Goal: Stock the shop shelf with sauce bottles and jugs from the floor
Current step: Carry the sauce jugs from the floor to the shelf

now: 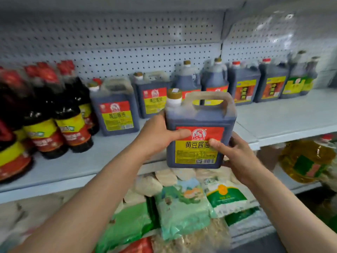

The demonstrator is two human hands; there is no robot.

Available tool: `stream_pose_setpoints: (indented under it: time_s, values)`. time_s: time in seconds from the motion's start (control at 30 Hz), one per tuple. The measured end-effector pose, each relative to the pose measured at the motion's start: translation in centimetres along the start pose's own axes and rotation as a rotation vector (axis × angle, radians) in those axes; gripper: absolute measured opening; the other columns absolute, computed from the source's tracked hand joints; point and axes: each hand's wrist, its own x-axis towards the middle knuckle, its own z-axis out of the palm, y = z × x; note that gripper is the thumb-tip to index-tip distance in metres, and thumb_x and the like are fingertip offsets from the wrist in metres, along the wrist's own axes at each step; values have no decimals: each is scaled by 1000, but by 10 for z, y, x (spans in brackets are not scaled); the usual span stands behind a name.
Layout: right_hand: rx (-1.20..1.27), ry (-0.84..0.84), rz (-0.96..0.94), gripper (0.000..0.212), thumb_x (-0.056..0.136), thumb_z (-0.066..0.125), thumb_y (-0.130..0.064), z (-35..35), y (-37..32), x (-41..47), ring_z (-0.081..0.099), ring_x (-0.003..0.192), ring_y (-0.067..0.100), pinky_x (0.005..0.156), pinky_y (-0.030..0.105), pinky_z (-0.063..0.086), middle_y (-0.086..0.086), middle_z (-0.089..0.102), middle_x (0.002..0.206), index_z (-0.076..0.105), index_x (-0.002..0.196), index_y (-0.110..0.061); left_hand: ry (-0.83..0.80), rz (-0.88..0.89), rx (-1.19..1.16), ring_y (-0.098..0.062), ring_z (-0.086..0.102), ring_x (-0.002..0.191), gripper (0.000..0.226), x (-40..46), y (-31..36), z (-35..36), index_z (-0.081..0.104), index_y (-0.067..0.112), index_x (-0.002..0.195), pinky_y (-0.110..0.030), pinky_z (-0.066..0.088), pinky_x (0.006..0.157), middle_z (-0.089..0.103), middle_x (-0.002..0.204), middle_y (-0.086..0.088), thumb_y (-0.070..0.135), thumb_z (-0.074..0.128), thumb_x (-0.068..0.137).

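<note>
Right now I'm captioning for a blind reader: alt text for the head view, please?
Both hands, left hand and right hand, hold a dark sauce jug at the shelf edge, with similar jugs behind.

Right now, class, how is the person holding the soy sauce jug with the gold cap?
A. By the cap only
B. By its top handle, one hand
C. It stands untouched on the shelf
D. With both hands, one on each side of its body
D: the left hand and right hand grip opposite sides of the jug, thumbs on its label; the handle is free.
</note>
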Motion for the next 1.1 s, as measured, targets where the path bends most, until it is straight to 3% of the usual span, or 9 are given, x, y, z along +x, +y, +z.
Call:
stream_pose_setpoints:
  time_s: [0.07, 0.2, 0.33, 0.5, 0.7, 0.8, 0.87, 1.0, 1.1]
  values:
    - [18, -67, -18, 44, 71, 76, -25, 29, -1, 21, 75, 85, 18, 61, 29, 58, -3, 77, 96, 67, 114, -24, 72, -18, -2, -9, 69, 104, 83, 1, -12, -30, 65, 30, 114, -43, 54, 95, 74, 109, 15, 63, 82, 40]
    - [33, -200, 4, 45, 75, 77, -22, 86, 13, 52, 75, 92, 22, 67, 32, 60, -1, 77, 104, 66, 119, -20, 159, -71, -1, -12, 69, 104, 88, 1, -43, -83, 64, 27, 117, -45, 54, 95, 73, 112, 10, 59, 86, 38]
    - [20, -298, 40, 39, 83, 77, -14, 139, 29, 80, 75, 94, 22, 67, 27, 59, 4, 76, 109, 66, 121, -18, 229, -123, 6, -9, 70, 103, 76, -1, -71, -130, 66, 32, 113, -45, 55, 94, 74, 109, 12, 50, 89, 43]
    - [-36, -349, 60, 45, 81, 81, -14, 189, 41, 112, 75, 92, 19, 66, 23, 58, 5, 74, 115, 66, 124, -17, 276, -164, -41, -9, 69, 102, 53, 2, -106, -170, 63, 35, 106, -42, 54, 96, 73, 109, 11, 15, 91, 66]
    - [-89, -364, 81, 42, 83, 80, -9, 215, 46, 140, 74, 76, 8, 56, 16, 54, -8, 77, 95, 64, 122, -12, 292, -169, -119, 3, 69, 87, 44, 19, -124, -189, 62, 33, 99, -26, 53, 80, 71, 98, 17, 5, 84, 73]
    - [-104, -356, 91, 46, 81, 82, -13, 220, 49, 148, 75, 81, 10, 58, 17, 55, -2, 76, 103, 64, 123, -15, 291, -180, -144, -3, 70, 90, 44, 25, -128, -191, 61, 31, 102, -29, 54, 82, 72, 101, 12, 4, 82, 75]
    - [-112, -340, 86, 50, 77, 85, -19, 221, 52, 151, 75, 90, 15, 63, 20, 58, -1, 75, 109, 65, 122, -18, 292, -186, -137, -10, 70, 97, 44, 28, -129, -193, 61, 31, 104, -33, 54, 87, 72, 106, 9, 5, 82, 76]
    - [-135, -303, 70, 77, 55, 92, -44, 224, 61, 150, 72, 102, 23, 85, 45, 61, -6, 75, 111, 64, 124, -26, 283, -198, -130, -14, 69, 104, 54, 27, -134, -195, 59, 26, 120, -40, 53, 95, 72, 113, 4, 4, 82, 75]
    - [-138, -291, 52, 90, 48, 93, -54, 225, 65, 149, 72, 104, 23, 88, 49, 60, -6, 74, 113, 61, 128, -29, 285, -203, -127, -13, 68, 106, 59, 24, -134, -193, 56, 26, 126, -40, 53, 96, 72, 114, 6, 7, 81, 76]
